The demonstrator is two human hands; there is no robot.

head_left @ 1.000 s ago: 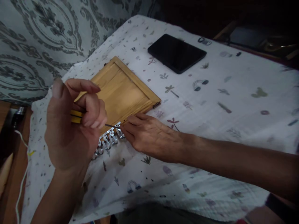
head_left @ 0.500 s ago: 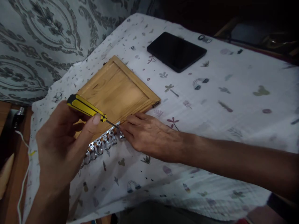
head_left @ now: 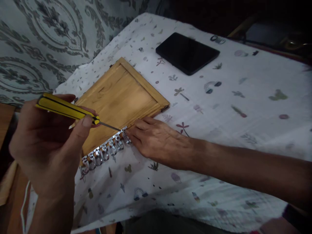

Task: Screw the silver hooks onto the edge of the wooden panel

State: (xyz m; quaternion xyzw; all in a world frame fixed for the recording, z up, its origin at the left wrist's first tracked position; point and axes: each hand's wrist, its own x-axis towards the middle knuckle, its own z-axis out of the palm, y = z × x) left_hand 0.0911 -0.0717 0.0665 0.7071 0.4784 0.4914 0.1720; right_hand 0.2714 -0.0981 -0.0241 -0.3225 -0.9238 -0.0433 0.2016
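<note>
My left hand [head_left: 48, 143] is closed around the yellow and black handle of a screwdriver [head_left: 64, 108]. The screwdriver slopes down to the right, and its tip meets the upper end of a shiny metal hook rail [head_left: 104, 150]. Several curved hooks hang off this rail, which lies along the near edge of a framed wooden panel [head_left: 122, 92]. At the rail's upper end, my right hand [head_left: 156, 139] pinches with its fingers together, partly covering the last hook. What lies beneath those fingertips is hidden.
A black tablet [head_left: 187, 53] lies flat beyond the panel on the patterned white cloth [head_left: 219, 130]. Patterned grey fabric [head_left: 48, 42] rises at the back left. A white cable [head_left: 23, 208] hangs by the cloth's left edge.
My left hand has shifted left and turned the screwdriver handle lower and flatter, the tip staying at the rail's end. More of the rail's near end shows. My right hand keeps its place.
</note>
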